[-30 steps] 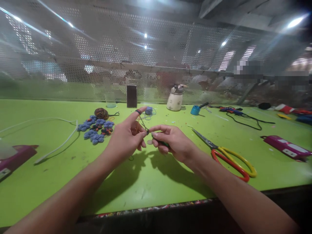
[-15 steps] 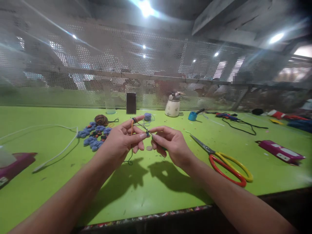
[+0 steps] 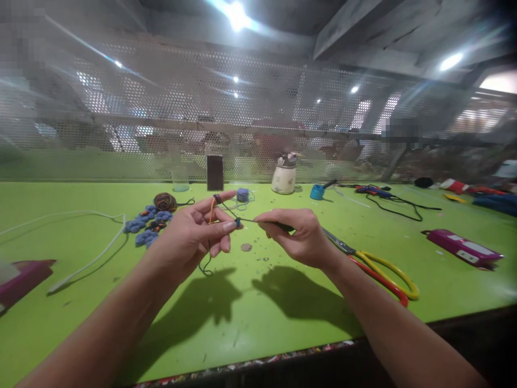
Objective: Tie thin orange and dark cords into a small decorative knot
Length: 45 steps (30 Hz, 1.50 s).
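Observation:
Between thumb and fingers, my left hand (image 3: 202,229) pinches a small dark blue crochet piece (image 3: 238,221). Dark and orange yarn (image 3: 211,210) is wound round its raised index finger, and a strand hangs below. My right hand (image 3: 297,234) is closed round the dark handle of a crochet hook (image 3: 251,220), whose thin metal shaft reaches left to the piece. Beyond my left hand lie blue crocheted flowers (image 3: 147,223) with dark and orange bits, beside a dark multicoloured yarn ball (image 3: 165,201). A small blue-violet yarn ball (image 3: 242,195) sits farther back.
Scissors (image 3: 375,264) with red and yellow handles lie beside my right forearm. Purple boxes (image 3: 462,248) flank the work area. A white cable (image 3: 97,253) curves at left. Along the back stand a phone (image 3: 215,172), a bottle (image 3: 284,175) and a blue pot (image 3: 317,192), before a perforated screen.
My right hand has drawn the hook to the right, away from my left hand, and turned palm down. My left hand still holds the piece and has shifted slightly left in view.

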Tool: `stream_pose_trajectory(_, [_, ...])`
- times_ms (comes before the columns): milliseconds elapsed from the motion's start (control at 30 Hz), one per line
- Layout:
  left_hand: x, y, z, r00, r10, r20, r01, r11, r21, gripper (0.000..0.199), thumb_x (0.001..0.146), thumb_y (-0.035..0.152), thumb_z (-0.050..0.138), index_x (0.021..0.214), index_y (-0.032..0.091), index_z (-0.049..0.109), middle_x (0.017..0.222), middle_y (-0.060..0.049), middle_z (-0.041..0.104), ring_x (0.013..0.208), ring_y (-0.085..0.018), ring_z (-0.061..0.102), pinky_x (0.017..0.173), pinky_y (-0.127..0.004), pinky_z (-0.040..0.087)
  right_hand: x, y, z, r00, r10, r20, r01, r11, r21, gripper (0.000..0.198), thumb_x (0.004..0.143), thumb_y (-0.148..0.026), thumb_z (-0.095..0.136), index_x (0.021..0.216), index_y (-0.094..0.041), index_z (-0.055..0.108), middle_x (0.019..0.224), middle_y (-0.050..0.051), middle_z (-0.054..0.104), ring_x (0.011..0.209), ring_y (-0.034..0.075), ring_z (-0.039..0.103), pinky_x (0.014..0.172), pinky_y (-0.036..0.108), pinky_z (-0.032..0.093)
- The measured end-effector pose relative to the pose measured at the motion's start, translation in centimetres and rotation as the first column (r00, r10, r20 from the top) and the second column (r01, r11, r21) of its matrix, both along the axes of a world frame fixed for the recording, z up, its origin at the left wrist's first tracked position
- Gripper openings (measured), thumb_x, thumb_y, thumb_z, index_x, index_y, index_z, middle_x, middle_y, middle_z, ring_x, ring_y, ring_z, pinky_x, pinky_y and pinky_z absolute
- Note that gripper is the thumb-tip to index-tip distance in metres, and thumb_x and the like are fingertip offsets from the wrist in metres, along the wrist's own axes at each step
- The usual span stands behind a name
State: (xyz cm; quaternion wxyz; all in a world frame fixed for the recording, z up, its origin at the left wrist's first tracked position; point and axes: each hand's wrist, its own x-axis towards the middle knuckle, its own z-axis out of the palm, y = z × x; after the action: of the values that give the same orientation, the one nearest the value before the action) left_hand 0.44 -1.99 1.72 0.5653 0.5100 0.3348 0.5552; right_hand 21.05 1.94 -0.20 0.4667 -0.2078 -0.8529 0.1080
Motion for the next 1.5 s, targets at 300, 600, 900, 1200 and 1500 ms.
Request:
stream_pose_trajectory(300, [-0.7, 0.7, -0.6, 0.994, -0.087, 0.069, 0.088, 0.996, -0.016, 0.047, 0.071, -0.001, 0.070, 0.116, 0.014, 0.064, 0.070, 0.002, 0.064, 0.043, -0.004, 0.057, 0.035, -0.010, 0.040, 0.1, 0.0, 0.3, 0.995, 0.083, -0.050, -0.092, 0.974, -0.207, 0.014, 0.084, -0.014, 0.060, 0.088, -0.016, 0.073, 0.064, 0.001, 0.063, 0.056, 0.010, 0.055, 0.054, 0.025, 0.043])
stream_pose_trajectory(600, [-0.3, 1.1, -1.2, 0.995, -0.022, -0.095, 0.025, 0.999, 0.033, 0.038, 0.068, 0.008, 0.075, 0.106, 0.012, 0.069, 0.063, 0.002, 0.063, 0.044, -0.008, 0.059, 0.035, -0.013, 0.041, -1.0, 0.3, -0.9, 0.943, 0.161, -0.292, -0.316, 0.708, -0.631, 0.017, 0.082, -0.030, 0.065, 0.087, -0.014, 0.069, 0.054, -0.003, 0.061, 0.033, 0.003, 0.038, 0.032, 0.018, 0.026])
stream_pose_trajectory(900, [0.2, 1.1, -1.5, 0.982, -0.039, -0.184, 0.049, 0.998, 0.051, 0.047, 0.072, 0.012, 0.074, 0.117, 0.012, 0.062, 0.067, 0.003, 0.060, 0.048, -0.008, 0.061, 0.037, -0.015, 0.041, -1.2, 0.2, -0.6, 0.969, 0.150, -0.196, -0.244, 0.707, -0.663, 0.034, 0.086, -0.022, 0.058, 0.118, -0.018, 0.066, 0.056, -0.005, 0.058, 0.037, 0.004, 0.042, 0.036, 0.017, 0.035])
stream_pose_trajectory(1200, [0.5, 0.9, -1.3, 0.978, -0.023, -0.206, 0.029, 0.999, 0.025, 0.073, 0.068, 0.008, 0.076, 0.134, 0.013, 0.046, 0.069, 0.004, 0.060, 0.050, -0.010, 0.061, 0.037, -0.016, 0.042, -0.8, 0.4, -0.5, 0.970, 0.151, -0.191, -0.242, 0.670, -0.702, 0.030, 0.083, -0.022, 0.061, 0.111, -0.017, 0.072, 0.052, -0.005, 0.053, 0.039, 0.004, 0.040, 0.036, 0.017, 0.031])
stream_pose_trajectory(1500, [0.3, 1.3, -1.4, 0.988, 0.008, -0.157, -0.010, 1.000, -0.011, 0.045, 0.075, 0.012, 0.072, 0.117, 0.010, 0.058, 0.069, 0.001, 0.064, 0.048, -0.007, 0.058, 0.041, -0.016, 0.044, -0.2, 0.9, -0.1, 0.961, 0.198, -0.194, -0.277, 0.658, -0.700, 0.033, 0.081, -0.021, 0.059, 0.112, -0.018, 0.071, 0.048, -0.009, 0.042, 0.039, 0.003, 0.029, 0.038, 0.019, 0.024])
